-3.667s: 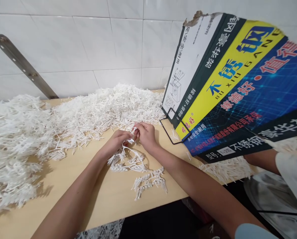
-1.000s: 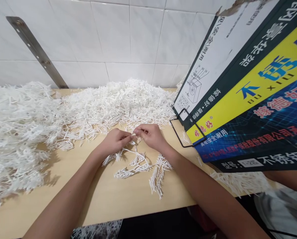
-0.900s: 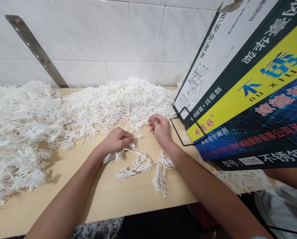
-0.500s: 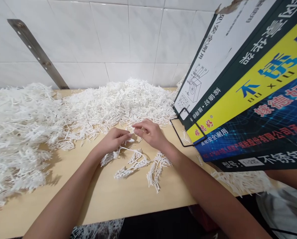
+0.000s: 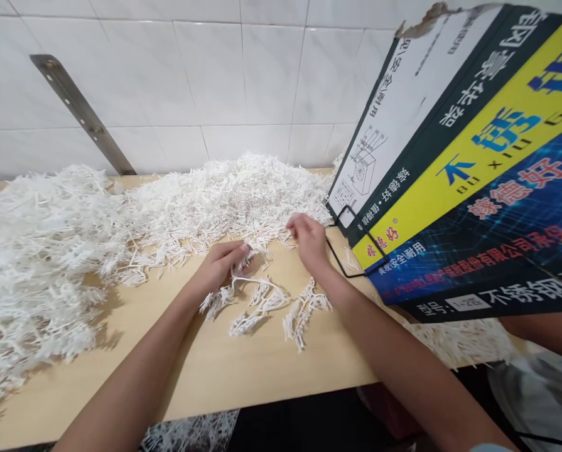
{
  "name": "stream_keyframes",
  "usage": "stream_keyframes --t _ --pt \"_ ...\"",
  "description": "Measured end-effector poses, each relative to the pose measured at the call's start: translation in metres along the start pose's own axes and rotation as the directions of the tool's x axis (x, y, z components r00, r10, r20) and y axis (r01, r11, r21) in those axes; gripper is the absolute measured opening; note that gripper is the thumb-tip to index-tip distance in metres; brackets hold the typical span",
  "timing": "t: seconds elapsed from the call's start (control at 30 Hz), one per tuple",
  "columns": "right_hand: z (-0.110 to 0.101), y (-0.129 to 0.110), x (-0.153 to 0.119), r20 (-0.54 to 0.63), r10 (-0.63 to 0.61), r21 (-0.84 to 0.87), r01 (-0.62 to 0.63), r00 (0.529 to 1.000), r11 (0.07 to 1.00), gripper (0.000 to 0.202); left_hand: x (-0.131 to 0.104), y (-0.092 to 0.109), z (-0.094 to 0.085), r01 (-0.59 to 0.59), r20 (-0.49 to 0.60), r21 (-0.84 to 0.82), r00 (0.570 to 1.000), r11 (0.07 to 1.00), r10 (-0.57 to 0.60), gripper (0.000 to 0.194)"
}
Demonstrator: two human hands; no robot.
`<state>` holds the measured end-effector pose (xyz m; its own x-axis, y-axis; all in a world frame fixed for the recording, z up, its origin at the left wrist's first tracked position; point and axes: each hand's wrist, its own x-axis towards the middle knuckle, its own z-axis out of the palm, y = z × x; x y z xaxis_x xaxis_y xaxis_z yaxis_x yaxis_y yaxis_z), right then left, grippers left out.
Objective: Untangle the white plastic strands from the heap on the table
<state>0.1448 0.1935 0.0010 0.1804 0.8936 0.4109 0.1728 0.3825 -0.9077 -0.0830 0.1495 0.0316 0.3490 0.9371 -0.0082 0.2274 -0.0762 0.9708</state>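
My left hand [image 5: 225, 262] pinches a white branched strand [image 5: 252, 281] between thumb and fingers; part of the strand hangs over the wooden table. To its right, my right hand [image 5: 308, 240] is beside the front of a heap of small white pieces [image 5: 247, 194], fingers closed together. Whether something small is between those fingertips cannot be made out. A separate white branched cluster [image 5: 304, 312] lies on the table by my right wrist.
A larger white tangle [image 5: 40, 251] covers the left of the table [image 5: 224, 383]. A printed cardboard panel [image 5: 459, 176] stands at right, with a black wire frame [image 5: 356, 272] at its corner. Another person's arm [image 5: 542, 333] shows beyond it.
My right hand has moved right, away from my left hand, toward the heap's front edge. My left hand still pinches the strand. The view has shifted slightly.
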Motion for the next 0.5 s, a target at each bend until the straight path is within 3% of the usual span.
stream_keyframes --t 0.1,0.2,0.33,0.5 --pt "0.008 -0.01 -0.011 0.239 -0.203 -0.258 0.264 0.95 0.929 0.022 0.003 -0.001 0.005 -0.115 -0.177 -0.137 0.98 0.984 0.09 0.026" --pt "0.012 -0.021 -0.019 0.312 -0.32 -0.294 0.411 0.894 0.863 0.024 0.006 -0.003 0.013 -0.167 -0.25 -0.197 0.961 0.966 0.115 0.027" --pt "0.012 -0.03 -0.024 0.36 -0.308 -0.174 0.388 0.881 0.905 0.026 0.007 -0.006 0.02 -0.085 -0.247 -0.168 0.968 0.982 0.041 0.036" --pt "0.019 -0.031 -0.027 0.362 -0.162 -0.049 0.192 0.918 0.98 0.022 0.007 -0.008 0.023 -0.112 -0.263 -0.071 0.96 0.991 0.09 0.037"
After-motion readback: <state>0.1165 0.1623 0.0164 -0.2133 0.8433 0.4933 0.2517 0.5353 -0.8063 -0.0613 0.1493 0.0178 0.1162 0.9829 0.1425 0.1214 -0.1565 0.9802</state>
